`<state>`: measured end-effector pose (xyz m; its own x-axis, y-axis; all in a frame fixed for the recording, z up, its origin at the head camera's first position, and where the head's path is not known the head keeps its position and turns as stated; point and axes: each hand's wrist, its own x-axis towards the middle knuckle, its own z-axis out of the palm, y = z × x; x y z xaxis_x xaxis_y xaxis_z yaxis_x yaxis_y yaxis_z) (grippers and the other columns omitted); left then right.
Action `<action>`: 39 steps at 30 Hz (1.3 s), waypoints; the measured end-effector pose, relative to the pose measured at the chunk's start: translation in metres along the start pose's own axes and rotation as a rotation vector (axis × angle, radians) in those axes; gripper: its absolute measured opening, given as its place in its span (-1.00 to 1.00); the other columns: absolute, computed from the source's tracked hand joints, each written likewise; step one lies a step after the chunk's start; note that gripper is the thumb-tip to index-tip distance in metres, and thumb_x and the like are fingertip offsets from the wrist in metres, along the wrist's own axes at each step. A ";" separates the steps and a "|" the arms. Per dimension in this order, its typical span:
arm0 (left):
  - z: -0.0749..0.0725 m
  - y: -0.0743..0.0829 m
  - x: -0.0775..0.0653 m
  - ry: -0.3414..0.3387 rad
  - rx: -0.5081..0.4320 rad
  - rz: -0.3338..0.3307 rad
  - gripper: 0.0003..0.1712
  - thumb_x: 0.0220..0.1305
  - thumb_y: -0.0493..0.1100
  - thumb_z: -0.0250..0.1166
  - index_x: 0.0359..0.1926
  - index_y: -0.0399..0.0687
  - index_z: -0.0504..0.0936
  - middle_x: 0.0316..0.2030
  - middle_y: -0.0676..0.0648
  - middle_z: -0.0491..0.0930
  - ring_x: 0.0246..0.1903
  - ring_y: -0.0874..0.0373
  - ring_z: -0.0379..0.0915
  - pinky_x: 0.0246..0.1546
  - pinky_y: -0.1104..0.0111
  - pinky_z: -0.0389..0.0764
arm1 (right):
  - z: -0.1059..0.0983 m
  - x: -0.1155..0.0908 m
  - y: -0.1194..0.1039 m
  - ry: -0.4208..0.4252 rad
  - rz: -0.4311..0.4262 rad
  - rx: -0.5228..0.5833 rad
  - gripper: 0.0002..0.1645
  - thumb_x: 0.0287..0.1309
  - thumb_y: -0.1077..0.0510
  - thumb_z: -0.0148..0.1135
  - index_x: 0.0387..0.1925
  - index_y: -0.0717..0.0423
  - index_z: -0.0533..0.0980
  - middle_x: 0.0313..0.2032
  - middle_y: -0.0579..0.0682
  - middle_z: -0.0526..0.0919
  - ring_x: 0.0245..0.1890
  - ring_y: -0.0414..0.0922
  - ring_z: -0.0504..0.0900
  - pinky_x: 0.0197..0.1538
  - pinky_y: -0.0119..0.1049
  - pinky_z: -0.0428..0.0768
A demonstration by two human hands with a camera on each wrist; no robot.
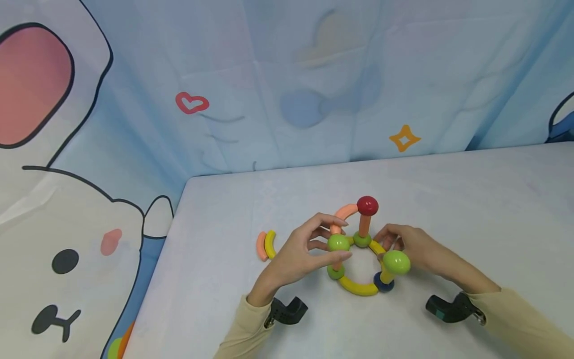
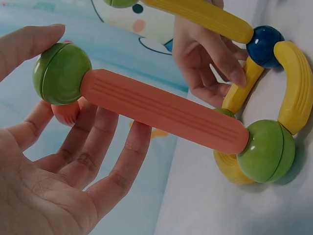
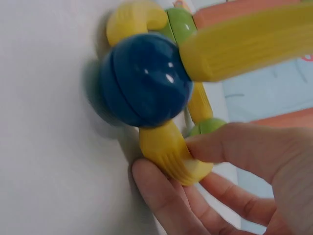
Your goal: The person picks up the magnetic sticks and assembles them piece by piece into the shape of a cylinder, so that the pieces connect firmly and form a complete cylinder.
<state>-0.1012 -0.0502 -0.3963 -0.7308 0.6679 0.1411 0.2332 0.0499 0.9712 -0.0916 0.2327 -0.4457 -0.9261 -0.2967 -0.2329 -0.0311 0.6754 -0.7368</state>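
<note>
A ball-and-stick building toy stands on the table, its base a ring of yellow curved sticks (image 1: 358,287) joined by balls. My left hand (image 1: 307,247) holds the upper green ball (image 2: 62,73) between thumb and fingers, with fingertips against the straight orange stick (image 2: 166,111) below it. That stick meets a lower green ball (image 2: 266,151). From the held ball, an orange curved stick (image 1: 346,212) leads to a red ball (image 1: 367,205) on another upright. Thumb and fingers of my right hand (image 1: 414,247) pinch a yellow curved stick (image 3: 168,152) beside the blue ball (image 3: 146,81).
Left of the toy lie a loose orange curved stick (image 1: 261,246) and a loose yellow curved stick (image 1: 270,244), side by side. A yellow upright topped by a green ball (image 1: 396,262) rises near my right hand. Behind the table (image 1: 224,209) hangs a printed blue curtain (image 1: 269,99).
</note>
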 end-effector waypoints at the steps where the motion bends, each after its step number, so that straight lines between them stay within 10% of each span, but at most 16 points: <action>1: 0.000 0.000 0.000 0.001 -0.002 0.000 -0.48 0.32 -0.28 0.44 0.25 -0.10 0.51 0.15 -0.20 0.51 0.06 0.24 0.52 0.14 0.24 0.66 | 0.001 -0.001 0.000 0.007 0.006 0.001 -0.46 0.06 0.21 0.62 0.00 0.38 0.56 -0.32 -0.03 0.58 -0.36 -0.09 0.49 -0.35 -0.37 0.56; 22: 0.002 0.001 -0.009 0.050 0.150 0.038 -0.53 0.30 -0.25 0.50 0.20 -0.07 0.60 0.09 0.02 0.62 0.02 0.25 0.54 0.05 0.32 0.69 | 0.006 0.001 -0.002 0.070 0.017 -0.003 -0.56 0.09 0.19 0.59 -0.07 0.32 0.60 -0.34 -0.03 0.59 -0.36 -0.08 0.47 -0.36 -0.35 0.48; 39: -0.012 -0.003 0.013 0.037 0.162 0.048 -0.54 0.32 -0.26 0.48 0.20 -0.11 0.59 0.06 0.00 0.62 0.01 0.25 0.55 0.07 0.30 0.68 | 0.005 0.013 -0.005 0.133 -0.014 -0.027 -0.64 0.11 0.22 0.55 -0.14 0.36 0.61 -0.40 -0.03 0.57 -0.39 -0.07 0.46 -0.38 -0.34 0.46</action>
<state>-0.1190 -0.0509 -0.3947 -0.7388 0.6448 0.1963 0.3665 0.1400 0.9198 -0.1018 0.2218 -0.4481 -0.9671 -0.2154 -0.1354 -0.0527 0.6903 -0.7216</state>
